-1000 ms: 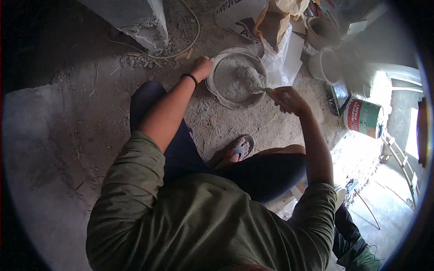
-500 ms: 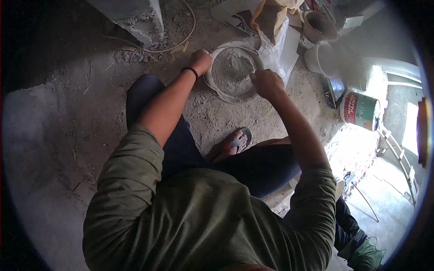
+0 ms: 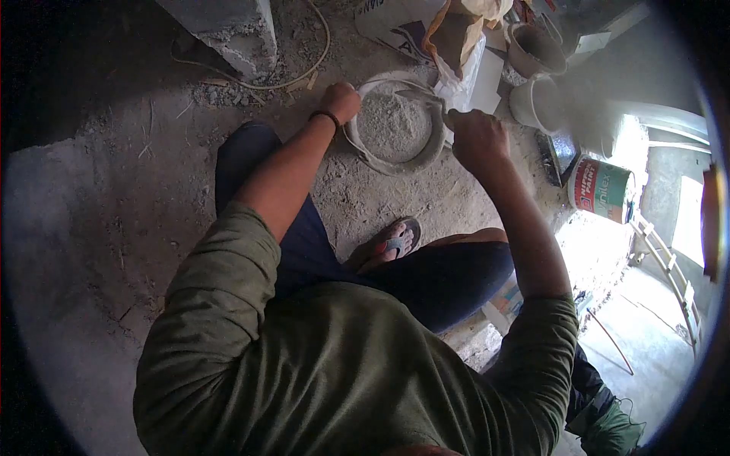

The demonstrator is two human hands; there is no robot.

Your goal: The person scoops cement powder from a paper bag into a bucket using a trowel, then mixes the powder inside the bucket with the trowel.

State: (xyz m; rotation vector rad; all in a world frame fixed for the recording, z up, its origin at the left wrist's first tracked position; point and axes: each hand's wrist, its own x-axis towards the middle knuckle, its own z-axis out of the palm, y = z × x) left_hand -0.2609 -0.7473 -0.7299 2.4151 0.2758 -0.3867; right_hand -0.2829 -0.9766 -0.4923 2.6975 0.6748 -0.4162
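A round bucket (image 3: 436, 148) on the dirt floor holds grey cement-like powder (image 3: 391, 125). My left hand (image 3: 340, 102), a dark bracelet at its wrist, is closed on the bucket's left rim. At the right side, my right hand (image 3: 480, 138) is closed around the handle of a trowel (image 3: 418, 96). The trowel's blade lies over the far right part of the powder, near the rim. My fingers cover most of its handle.
Behind the bucket are an open paper sack (image 3: 456, 38) and a printed white sack (image 3: 395, 26). Pails (image 3: 532, 102) and a paint bucket (image 3: 601, 188) stand at right. A concrete block (image 3: 228, 34) and a hose (image 3: 323, 57) lie at far left.
My right hand has moved right and outward past the bucket rim, bringing the trowel blade into view over the powder. The powder looks more heaped and lighter. My left hand stays on the rim.
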